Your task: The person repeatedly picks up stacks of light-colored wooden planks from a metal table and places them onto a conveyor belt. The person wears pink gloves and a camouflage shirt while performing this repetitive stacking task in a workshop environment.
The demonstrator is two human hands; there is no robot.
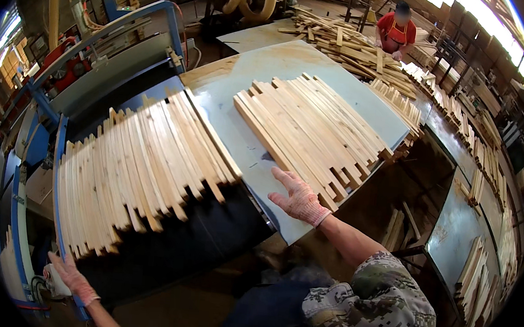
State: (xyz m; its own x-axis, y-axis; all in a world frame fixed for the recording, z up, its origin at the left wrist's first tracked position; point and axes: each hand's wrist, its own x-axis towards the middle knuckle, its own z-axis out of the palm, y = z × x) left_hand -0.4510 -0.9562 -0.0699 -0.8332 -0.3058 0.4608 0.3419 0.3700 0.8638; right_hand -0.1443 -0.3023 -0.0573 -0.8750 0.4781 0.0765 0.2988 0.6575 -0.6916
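Note:
My right hand [299,198], in a pale stained glove, hovers open by the near corner of the wooden strips [306,120] laid side by side on the grey-blue sheet-topped table [212,97]. Its fingers are spread and hold nothing. At the lower left, my left hand [71,277], gloved alike, is open, with fingers stretched beside the blue machine frame [57,189] and a small whitish box [55,279]; whether it touches them I cannot tell. Between the hands, a wide row of wooden strips [144,159] lies on the black bed [206,233] of the machine, its ends uneven.
A blue railing [119,17] bounds the machine's far side. At the back, a person in red [398,32] stands by a heap of loose strips [353,47]. Metal tables [456,224] with more strips run along the right. Thick beige hoses [251,0] hang behind.

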